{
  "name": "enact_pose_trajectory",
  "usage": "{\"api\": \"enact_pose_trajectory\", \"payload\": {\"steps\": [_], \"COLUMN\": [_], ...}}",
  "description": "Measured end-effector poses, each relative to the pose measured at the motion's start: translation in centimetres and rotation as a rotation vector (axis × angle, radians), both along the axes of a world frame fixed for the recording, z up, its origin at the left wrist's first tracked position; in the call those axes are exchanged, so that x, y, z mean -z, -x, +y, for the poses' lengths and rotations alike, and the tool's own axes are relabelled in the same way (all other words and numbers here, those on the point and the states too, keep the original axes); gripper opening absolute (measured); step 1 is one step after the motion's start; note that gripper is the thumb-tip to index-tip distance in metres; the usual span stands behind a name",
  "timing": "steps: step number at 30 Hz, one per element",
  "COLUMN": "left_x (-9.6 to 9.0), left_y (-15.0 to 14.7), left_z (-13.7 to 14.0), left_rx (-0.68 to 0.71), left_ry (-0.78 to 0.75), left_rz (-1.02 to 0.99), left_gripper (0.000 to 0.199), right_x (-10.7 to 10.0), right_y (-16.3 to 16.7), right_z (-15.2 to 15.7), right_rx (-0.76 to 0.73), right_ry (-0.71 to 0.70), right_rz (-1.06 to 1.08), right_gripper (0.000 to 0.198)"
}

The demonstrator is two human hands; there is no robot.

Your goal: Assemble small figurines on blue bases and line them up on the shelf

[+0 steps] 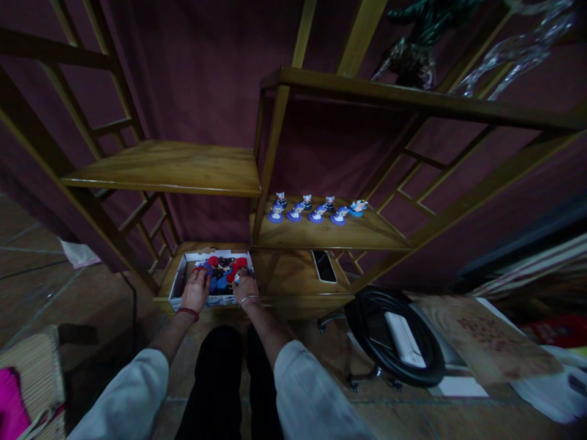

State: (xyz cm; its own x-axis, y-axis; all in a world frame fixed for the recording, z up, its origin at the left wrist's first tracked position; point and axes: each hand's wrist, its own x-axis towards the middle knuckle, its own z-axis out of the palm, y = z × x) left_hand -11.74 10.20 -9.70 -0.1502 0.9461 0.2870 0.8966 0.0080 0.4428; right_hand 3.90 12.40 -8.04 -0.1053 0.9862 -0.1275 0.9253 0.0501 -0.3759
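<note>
A white cardboard box (175,287) sits on the lowest board of the wooden shelf unit, with several small red, blue and black figurines (222,282) jumbled inside. My left hand (196,289) reaches over the box's left part. Its fingers are bent together beside red and blue pieces, and what they hold is too small to make out. At the box's right side, my right hand (246,287) has its fingers closed on a small figurine (237,278) with a white part showing. Several purple-based figurines (296,212) stand in rows on the shelf above, to the right.
A phone (324,266) lies on the lowest board, right of the box. An upper left shelf (174,165) juts out above the box. A black round stool (362,318) on wheels stands at the right, carrying a white box (404,339). Dark sculptures (415,55) occupy the top shelf.
</note>
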Motion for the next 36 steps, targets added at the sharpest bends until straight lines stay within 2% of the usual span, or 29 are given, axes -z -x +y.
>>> {"api": "enact_pose_trajectory", "payload": {"steps": [3,15,22,28,36], "left_x": [-0.1,-1.0,-1.9,-2.0,-1.9], "left_y": [0.1,-0.2,-0.6,-1.5,-3.3], "left_z": [0.4,0.7,0.4,0.1,-1.3], "left_rx": [0.033,-0.044,-0.074,-0.063,-0.045], "left_ry": [-0.018,0.091,0.155,0.168,0.148], "left_rz": [0.019,0.034,0.015,-0.049,-0.066], "left_gripper": [0.027,0.029,0.041,0.042,0.04], "right_x": [0.2,0.5,0.3,0.0,-0.7], "right_y": [0.1,0.2,-0.4,-1.0,-1.4], "right_z": [0.1,0.4,0.0,-0.5,-2.0], "right_rx": [0.015,0.046,-0.007,0.002,-0.002], "right_ry": [0.005,-0.004,-0.061,-0.098,-0.117], "right_rz": [0.007,0.031,0.156,0.281,0.256], "right_gripper": [0.034,0.037,0.039,0.036,0.041]}}
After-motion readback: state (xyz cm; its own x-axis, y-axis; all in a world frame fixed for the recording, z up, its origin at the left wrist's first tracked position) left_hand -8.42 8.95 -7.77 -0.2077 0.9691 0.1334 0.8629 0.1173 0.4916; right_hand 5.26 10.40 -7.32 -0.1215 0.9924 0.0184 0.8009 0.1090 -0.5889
